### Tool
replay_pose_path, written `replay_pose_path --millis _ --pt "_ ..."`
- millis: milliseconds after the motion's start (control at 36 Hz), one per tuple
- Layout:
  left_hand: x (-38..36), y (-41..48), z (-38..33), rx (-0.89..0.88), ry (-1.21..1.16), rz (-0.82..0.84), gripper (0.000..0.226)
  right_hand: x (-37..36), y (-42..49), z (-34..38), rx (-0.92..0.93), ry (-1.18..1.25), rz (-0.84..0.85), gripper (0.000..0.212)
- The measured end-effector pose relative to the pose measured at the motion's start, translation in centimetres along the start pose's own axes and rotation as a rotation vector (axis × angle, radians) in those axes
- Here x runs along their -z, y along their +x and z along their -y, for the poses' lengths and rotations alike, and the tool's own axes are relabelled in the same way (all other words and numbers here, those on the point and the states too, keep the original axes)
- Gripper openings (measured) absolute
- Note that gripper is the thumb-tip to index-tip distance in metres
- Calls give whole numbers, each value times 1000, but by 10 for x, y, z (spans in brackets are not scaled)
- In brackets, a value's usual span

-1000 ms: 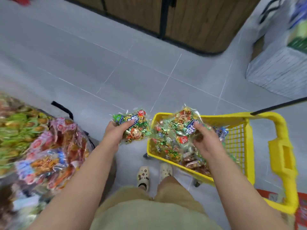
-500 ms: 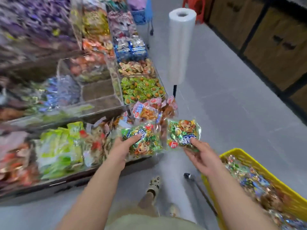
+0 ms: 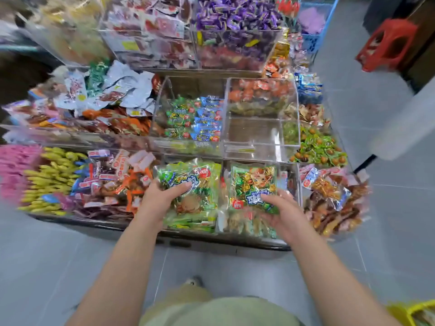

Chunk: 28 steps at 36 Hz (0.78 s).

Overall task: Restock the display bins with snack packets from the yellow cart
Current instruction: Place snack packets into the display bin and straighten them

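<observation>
Head view: the person stands at a tiered display of clear acrylic bins (image 3: 297, 128), arms stretched over the front row. The left hand (image 3: 160, 198) grips a green snack packet (image 3: 186, 177), with the thumb laid across its printed face and the fingers hidden underneath. The right hand (image 3: 284, 215) pinches a second snack packet (image 3: 251, 182) of the same kind, thumb on top. Both packets hang just above the front-row bins, side by side, not yet set down.

One tier up, a half-filled bin (image 3: 158, 107) holds matching green and blue packets, which looks like where these belong. The bin beside it (image 3: 254, 135) shows a bare floor. Only a corner of the yellow cart (image 3: 419, 305) shows, at the lower right beside the person, with a little stock visible inside it.

Restocking looks to be partway through: two packets are in hand and undelivered. At least one bin needs filling, another has room, and how much remains in the cart cannot be told.
</observation>
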<state>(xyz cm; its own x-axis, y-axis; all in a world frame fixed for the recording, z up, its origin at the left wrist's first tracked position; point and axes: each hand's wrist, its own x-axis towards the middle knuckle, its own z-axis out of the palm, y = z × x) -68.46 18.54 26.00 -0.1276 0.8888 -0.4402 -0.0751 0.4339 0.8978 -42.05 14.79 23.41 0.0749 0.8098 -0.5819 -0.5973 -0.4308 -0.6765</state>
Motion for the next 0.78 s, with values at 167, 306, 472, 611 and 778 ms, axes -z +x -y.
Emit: replay_pose_path --millis 167,306,472,611,778 --pt "56 43 -33 -8 40 21 130 -57 23 -22 -11 5 -32 86" --pt "62 75 -55 11 24 46 127 -78 41 -22 10 88 -67 84" --pt "50 116 -70 -1 9 -23 52 -97 70 5 66 6 -31 16" --pt "45 145 -89 2 -28 -81 57 -119 106 35 -16 -64 20 73" --pt "46 176 -114 -52 -118 -63 66 -147 145 61 135 -375 13 44"
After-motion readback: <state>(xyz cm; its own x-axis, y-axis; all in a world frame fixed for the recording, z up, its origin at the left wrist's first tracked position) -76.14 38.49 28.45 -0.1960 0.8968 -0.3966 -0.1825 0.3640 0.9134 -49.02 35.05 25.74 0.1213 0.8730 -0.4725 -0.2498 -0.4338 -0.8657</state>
